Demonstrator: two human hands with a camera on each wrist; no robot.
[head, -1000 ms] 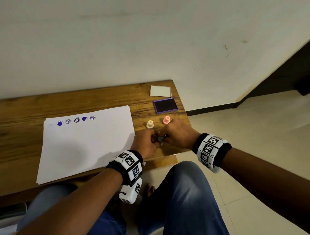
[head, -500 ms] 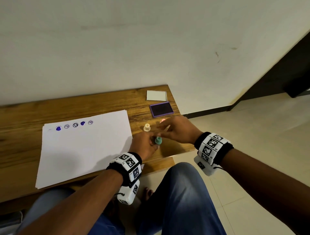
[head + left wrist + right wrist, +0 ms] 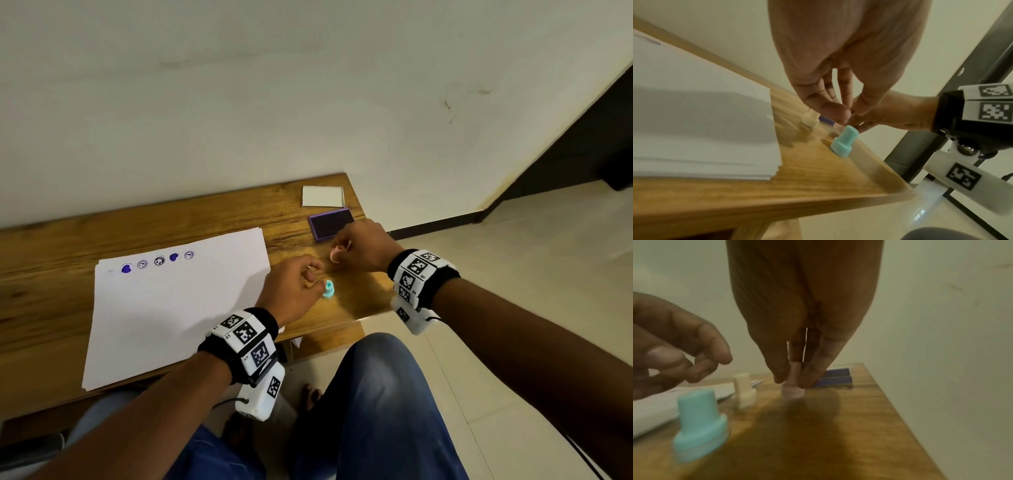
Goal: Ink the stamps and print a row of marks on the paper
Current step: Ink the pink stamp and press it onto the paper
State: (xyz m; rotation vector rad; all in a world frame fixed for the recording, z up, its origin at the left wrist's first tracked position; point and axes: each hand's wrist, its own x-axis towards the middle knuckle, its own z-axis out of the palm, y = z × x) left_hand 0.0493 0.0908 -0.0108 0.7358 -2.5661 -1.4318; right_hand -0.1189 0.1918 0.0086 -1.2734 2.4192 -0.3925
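Now | R hand (image 3: 797,331) pinches pink stamp (image 3: 793,386) | L hand (image 3: 294,291) loose, empty | wood table (image 3: 51,246), cream wall (image 3: 239,102)

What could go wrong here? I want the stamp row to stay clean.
The right hand pinches the pink stamp only by its thin stem, so it could slip or tilt. The teal stamp stands near the table edge, close to the left hand, and a knock could send it off. The ink pad lies open beside the right hand, so fingers could smudge.
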